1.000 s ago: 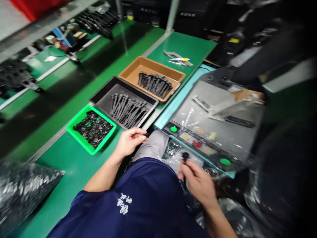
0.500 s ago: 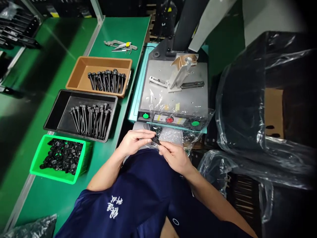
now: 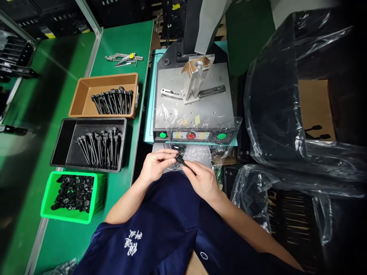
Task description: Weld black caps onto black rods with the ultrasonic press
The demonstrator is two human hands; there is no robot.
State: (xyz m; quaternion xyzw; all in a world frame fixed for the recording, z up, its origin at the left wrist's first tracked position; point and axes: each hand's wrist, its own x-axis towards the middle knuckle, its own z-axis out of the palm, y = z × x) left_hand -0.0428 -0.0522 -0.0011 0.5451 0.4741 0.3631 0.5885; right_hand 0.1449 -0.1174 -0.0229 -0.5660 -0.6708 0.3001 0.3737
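Observation:
In front of my body, both hands meet at a small black plastic part (image 3: 180,159) with a wider, knob-like end. The fingertips of my left hand (image 3: 156,165) pinch its upper left end. My right hand (image 3: 203,179) is closed round the other end, and its palm hides whatever length lies inside. Just beyond the hands is a press machine (image 3: 195,114) with a metal plate, green and red buttons, and an upright metal fixture (image 3: 192,82). Clear plastic film (image 3: 206,122) drapes over the machine's front edge.
To the left, a green bench bears a brown tray (image 3: 75,100) and a black tray (image 3: 67,141), both with black knob-headed rods. A green bin (image 3: 47,200) holds small black pieces. Tools (image 3: 124,58) lie behind. Plastic-lined boxes (image 3: 269,110) stand at right.
The view has shifted, so the machine and bench sit further left. Both hands still hold the black plastic part, and slightly more of it shows between the fingers.

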